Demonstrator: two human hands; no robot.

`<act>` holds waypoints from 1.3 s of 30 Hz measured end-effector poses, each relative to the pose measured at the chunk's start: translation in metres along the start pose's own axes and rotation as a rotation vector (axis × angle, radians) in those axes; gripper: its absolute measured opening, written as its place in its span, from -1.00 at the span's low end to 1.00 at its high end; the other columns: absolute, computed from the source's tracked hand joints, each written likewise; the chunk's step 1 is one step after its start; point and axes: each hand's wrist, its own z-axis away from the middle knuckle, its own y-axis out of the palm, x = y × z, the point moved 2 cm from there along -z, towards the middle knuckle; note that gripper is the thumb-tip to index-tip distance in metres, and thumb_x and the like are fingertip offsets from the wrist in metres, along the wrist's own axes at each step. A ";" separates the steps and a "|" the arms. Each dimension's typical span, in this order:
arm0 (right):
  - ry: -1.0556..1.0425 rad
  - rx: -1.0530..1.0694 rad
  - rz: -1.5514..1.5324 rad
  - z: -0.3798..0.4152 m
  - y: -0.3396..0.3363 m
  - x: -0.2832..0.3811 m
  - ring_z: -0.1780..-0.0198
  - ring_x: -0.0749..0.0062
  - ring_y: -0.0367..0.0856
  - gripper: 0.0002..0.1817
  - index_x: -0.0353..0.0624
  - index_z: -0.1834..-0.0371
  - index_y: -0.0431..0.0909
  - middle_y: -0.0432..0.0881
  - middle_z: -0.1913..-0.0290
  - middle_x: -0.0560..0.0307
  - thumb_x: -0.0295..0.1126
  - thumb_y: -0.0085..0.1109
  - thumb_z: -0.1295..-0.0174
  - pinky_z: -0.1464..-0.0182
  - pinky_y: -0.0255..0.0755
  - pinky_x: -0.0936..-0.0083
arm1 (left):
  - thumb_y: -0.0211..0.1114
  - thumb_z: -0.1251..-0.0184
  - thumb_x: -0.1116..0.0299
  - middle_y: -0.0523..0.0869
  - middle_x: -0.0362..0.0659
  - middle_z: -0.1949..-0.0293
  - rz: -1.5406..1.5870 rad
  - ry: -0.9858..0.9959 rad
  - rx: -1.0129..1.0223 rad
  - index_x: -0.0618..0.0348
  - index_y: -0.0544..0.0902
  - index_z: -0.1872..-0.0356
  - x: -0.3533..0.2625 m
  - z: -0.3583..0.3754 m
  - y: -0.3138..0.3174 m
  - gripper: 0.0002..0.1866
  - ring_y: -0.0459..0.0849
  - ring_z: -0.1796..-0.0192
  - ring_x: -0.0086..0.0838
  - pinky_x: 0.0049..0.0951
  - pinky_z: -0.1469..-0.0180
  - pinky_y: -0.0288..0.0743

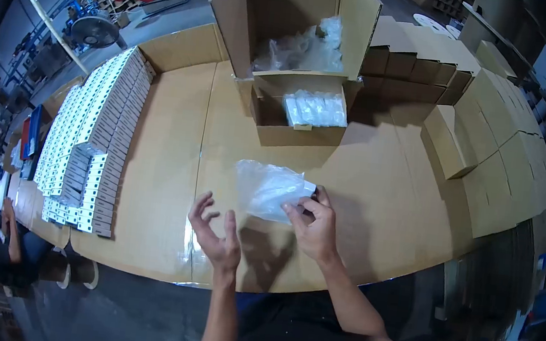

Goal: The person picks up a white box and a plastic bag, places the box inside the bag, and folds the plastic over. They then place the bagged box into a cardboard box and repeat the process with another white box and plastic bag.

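A clear plastic bag is pinched in my right hand, between thumb and fingers. At the bag's right end, by those fingers, shows the corner of a small white box. My left hand is just left of the bag, palm up with fingers apart and nothing in it. Beyond both hands stands a small open carton holding a row of plastic-wrapped packs. Behind it, a taller open carton contains loose clear plastic bags.
Stacks of small white boxes line the left side of the cardboard-covered table. On the right are a single open carton and stacked brown cartons. Another person sits at the far left.
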 end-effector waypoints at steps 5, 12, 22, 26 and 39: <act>0.006 0.114 0.106 -0.001 -0.007 0.014 0.14 0.19 0.57 -0.81 -0.37 0.30 0.70 0.55 0.14 -0.08 -0.47 0.48 -0.12 0.06 0.47 0.33 | 0.57 -0.07 0.42 0.68 -0.08 -0.16 -0.347 0.498 0.333 0.12 0.65 -0.17 -0.060 -0.061 0.002 -0.45 0.56 -0.28 -0.11 -0.16 -0.26 0.47; 0.002 0.141 0.094 -0.002 -0.008 0.012 0.22 0.18 0.60 -0.82 -0.36 0.27 0.73 0.54 0.21 -0.10 -0.46 0.44 -0.15 0.17 0.48 0.31 | 0.54 -0.08 0.50 0.73 -0.21 0.11 -0.333 0.619 0.547 0.07 0.68 0.04 -0.047 -0.082 0.019 -0.62 0.64 -0.08 -0.22 -0.19 -0.11 0.51; 0.032 0.108 0.311 0.000 -0.011 0.016 0.23 0.10 0.57 -0.85 -0.31 0.31 0.72 0.52 0.24 -0.09 -0.45 0.40 -0.11 0.18 0.46 0.26 | 0.41 -0.24 0.57 0.71 -0.06 0.29 -0.300 0.294 0.692 0.24 0.63 0.00 -0.055 -0.085 0.021 -0.70 0.70 0.18 -0.20 -0.20 0.05 0.57; 0.003 0.100 0.351 0.003 -0.007 0.016 0.20 0.01 0.56 -0.85 -0.32 0.35 0.70 0.51 0.23 -0.11 -0.45 0.39 -0.09 0.13 0.46 0.20 | 0.29 -0.34 0.55 0.72 0.05 0.30 -0.221 0.194 0.840 0.30 0.59 0.05 -0.052 -0.087 0.022 -0.80 0.74 0.21 -0.08 -0.16 0.09 0.59; 0.112 0.218 0.328 0.002 -0.019 0.016 0.17 0.00 0.59 -0.82 -0.31 0.31 0.72 0.53 0.19 -0.14 -0.41 0.43 -0.10 0.09 0.46 0.19 | 0.02 -0.50 0.40 0.59 -0.01 0.55 -0.136 0.090 1.022 0.29 0.44 0.28 -0.044 -0.092 0.031 -0.83 0.65 0.35 -0.02 0.00 -0.64 -0.01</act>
